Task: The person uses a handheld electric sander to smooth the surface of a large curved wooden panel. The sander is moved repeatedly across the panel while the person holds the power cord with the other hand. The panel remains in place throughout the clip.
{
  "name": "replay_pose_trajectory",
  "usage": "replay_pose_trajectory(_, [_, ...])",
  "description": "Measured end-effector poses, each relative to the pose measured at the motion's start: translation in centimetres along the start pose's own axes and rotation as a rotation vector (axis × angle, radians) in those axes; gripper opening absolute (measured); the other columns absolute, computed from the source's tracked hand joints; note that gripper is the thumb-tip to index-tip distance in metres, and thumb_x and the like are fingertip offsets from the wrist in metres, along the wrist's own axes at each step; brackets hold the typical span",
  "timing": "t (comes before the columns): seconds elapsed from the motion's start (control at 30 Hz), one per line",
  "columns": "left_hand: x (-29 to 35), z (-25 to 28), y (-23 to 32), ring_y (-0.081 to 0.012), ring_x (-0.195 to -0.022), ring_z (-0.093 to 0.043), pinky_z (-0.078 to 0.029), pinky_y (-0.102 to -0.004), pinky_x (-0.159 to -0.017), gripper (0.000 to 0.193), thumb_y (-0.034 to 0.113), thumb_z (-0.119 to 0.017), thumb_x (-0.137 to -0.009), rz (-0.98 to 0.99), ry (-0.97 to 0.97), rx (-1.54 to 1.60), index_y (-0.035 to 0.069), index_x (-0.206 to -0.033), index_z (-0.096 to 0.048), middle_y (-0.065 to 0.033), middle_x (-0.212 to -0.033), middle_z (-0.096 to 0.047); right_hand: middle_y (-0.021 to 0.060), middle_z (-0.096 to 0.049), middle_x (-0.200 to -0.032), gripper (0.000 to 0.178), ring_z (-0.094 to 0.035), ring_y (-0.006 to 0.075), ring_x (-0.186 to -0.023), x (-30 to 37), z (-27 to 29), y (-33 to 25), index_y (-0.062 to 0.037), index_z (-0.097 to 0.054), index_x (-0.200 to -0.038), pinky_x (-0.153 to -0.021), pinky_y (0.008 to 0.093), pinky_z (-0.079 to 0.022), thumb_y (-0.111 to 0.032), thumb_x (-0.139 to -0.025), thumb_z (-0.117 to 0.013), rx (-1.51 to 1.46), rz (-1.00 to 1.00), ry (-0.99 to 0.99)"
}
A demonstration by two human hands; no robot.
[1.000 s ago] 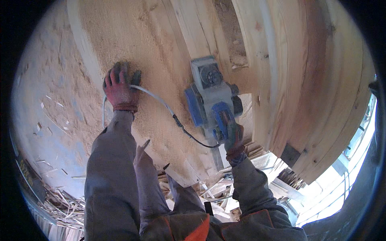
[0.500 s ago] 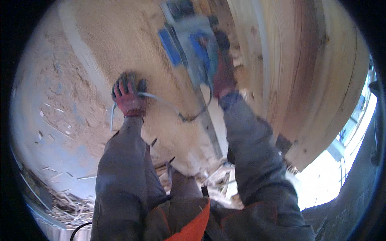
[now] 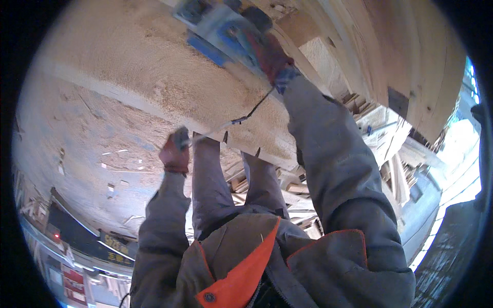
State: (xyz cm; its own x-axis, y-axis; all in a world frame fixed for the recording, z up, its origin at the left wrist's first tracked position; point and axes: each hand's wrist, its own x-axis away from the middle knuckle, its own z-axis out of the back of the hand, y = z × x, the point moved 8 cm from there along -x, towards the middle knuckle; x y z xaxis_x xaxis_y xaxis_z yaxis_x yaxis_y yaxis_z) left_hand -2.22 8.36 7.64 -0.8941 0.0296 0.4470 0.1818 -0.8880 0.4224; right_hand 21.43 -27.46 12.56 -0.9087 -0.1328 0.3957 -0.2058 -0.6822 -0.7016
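My right hand (image 3: 269,56), in a red and dark work glove, is wrapped round the handle of a blue and grey corded power tool (image 3: 221,31). The tool is blurred and rests on or just over a wide, dust-covered wooden board (image 3: 169,66); its underside is hidden. From its rear a cord (image 3: 254,109) runs back toward me, dark near the tool and pale farther along. My gloved left hand (image 3: 175,149) is closed round the pale part of the cord, beside the board's near edge.
A sawdust-strewn surface (image 3: 113,149) with wood chips lies left of the board. Stacked timber (image 3: 411,66) rises at the right. Offcuts (image 3: 395,174) lie below it, and more lie around my legs. A dark panel (image 3: 72,226) stands at the lower left.
My view has turned, and the board now lies more slantwise. The tool and my right hand have shifted up and left in view; my left hand, with the cord, sits lower.
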Motion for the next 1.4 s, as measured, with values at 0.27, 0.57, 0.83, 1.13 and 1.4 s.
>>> replay_pose_trajectory(0.27, [14.7, -3.9, 5.2, -0.0344, -0.088, -0.071, -0.057, -0.0483, -0.069, 0.071, 0.047, -0.078, -0.072, -0.266, -0.585, -0.095, 0.011, -0.131, -0.06, -0.0156, -0.104, -0.07, 0.0069, -0.07, -0.101, 0.049, -0.06, 0.0123, -0.092, 27.3, 2.8, 15.0, -0.0029, -0.068, -0.124, -0.081, 0.032, -0.049, -0.045, -0.101, -0.058, -0.553, -0.519, 0.197])
replay_pose_trajectory(0.57, [17.4, -6.6, 7.9, -0.039, -0.089, -0.07, -0.058, -0.0507, -0.076, 0.059, 0.043, -0.073, -0.074, -0.11, -0.75, -0.268, 0.015, -0.125, -0.064, -0.0175, -0.107, -0.07, 0.0092, -0.066, -0.079, 0.051, -0.062, 0.0242, -0.074, 32.1, 0.2, 14.7, -0.0074, -0.074, -0.115, -0.07, 0.0444, -0.05, -0.053, -0.098, -0.057, -0.477, -0.644, 0.113])
replay_pose_trajectory(0.83, [17.7, -6.2, 12.7, -0.0377, -0.088, -0.071, -0.058, -0.0485, -0.073, 0.056, 0.042, -0.075, -0.078, -0.343, -0.637, -0.412, 0.012, -0.124, -0.066, -0.0177, -0.107, -0.071, 0.0212, -0.072, -0.098, 0.055, -0.067, 0.0436, -0.092, 23.5, -0.5, 10.2, -0.0143, -0.07, -0.118, -0.084, 0.0502, -0.054, -0.061, -0.092, -0.056, -0.263, -0.408, 0.058])
replay_pose_trajectory(1.13, [18.1, -8.4, 17.2, -0.0378, -0.088, -0.072, -0.058, -0.0473, -0.074, 0.057, 0.049, -0.074, -0.076, -0.366, -0.712, -0.424, 0.013, -0.12, -0.068, -0.0181, -0.1, -0.073, 0.0222, -0.071, -0.099, 0.058, -0.069, 0.04, -0.09, 37.2, 5.4, 22.4, -0.0109, -0.075, -0.11, -0.08, 0.05, -0.055, -0.062, -0.092, -0.054, -0.078, -0.29, 0.147])
replay_pose_trajectory(1.4, [20.6, -12.6, 22.5, -0.0334, -0.098, -0.068, -0.057, -0.0476, -0.079, 0.05, 0.044, -0.074, -0.08, -0.559, -0.866, -0.586, 0.017, -0.122, -0.067, -0.0131, -0.109, -0.069, 0.0249, -0.069, -0.106, 0.061, -0.066, 0.0405, -0.096, 56.5, 8.3, 35.9, -0.0026, -0.067, -0.119, -0.085, 0.046, -0.05, -0.056, -0.092, -0.058, -0.354, -0.522, 0.174])
